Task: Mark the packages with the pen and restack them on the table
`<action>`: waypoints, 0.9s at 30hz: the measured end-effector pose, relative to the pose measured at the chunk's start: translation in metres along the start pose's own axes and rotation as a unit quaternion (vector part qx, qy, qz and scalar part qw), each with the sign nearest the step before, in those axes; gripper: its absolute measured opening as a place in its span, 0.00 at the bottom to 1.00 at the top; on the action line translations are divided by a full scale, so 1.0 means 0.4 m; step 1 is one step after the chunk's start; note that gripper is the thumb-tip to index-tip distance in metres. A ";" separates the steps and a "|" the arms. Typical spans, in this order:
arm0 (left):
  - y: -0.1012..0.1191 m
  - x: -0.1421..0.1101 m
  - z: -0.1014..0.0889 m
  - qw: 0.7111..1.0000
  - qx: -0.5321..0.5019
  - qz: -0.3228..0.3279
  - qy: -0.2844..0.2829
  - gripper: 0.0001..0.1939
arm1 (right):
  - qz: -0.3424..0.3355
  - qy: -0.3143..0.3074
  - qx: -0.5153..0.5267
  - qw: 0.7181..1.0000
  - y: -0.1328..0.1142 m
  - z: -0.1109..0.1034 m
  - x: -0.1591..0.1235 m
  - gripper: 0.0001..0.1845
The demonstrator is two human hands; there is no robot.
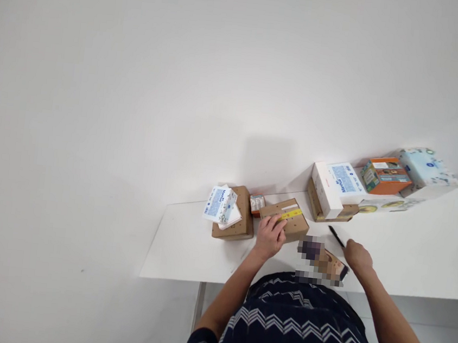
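Note:
My left hand (pixel 270 235) rests with curled fingers on the near end of a small brown cardboard box (pixel 287 219) with a yellow tape strip on top. My right hand (pixel 357 256) is closed around a black pen (pixel 335 236), whose tip points toward the boxes. Between my hands, at the table's front edge, lies a small brown item (pixel 331 264), partly blurred out.
White table (pixel 417 251) against a white wall. A brown box (pixel 236 224) with a blue-white packet (pixel 220 203) on top stands to the left. A white-blue box (pixel 337 187), an orange box (pixel 386 176) and a pale blue pack (pixel 428 168) stand to the right.

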State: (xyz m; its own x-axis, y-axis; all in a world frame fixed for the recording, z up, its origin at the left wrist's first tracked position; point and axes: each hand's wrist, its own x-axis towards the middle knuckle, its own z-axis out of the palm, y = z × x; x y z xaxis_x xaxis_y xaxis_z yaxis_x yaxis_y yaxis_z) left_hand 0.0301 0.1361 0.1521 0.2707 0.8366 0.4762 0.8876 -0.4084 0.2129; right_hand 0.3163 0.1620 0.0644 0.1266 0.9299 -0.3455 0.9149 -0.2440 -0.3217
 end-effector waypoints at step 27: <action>0.039 0.040 -0.007 0.997 0.069 -0.024 -0.002 0.16 | 0.038 -0.161 0.537 0.827 -0.014 -0.126 -0.217 0.34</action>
State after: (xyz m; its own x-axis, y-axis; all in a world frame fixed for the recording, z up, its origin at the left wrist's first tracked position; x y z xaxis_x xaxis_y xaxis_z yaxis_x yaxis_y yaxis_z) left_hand 0.0472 0.1419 0.1655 0.2291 0.8556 0.4642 0.9422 -0.3147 0.1152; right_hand 0.3196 0.0966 0.1407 -0.0988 0.8208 -0.5627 0.0193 -0.5637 -0.8257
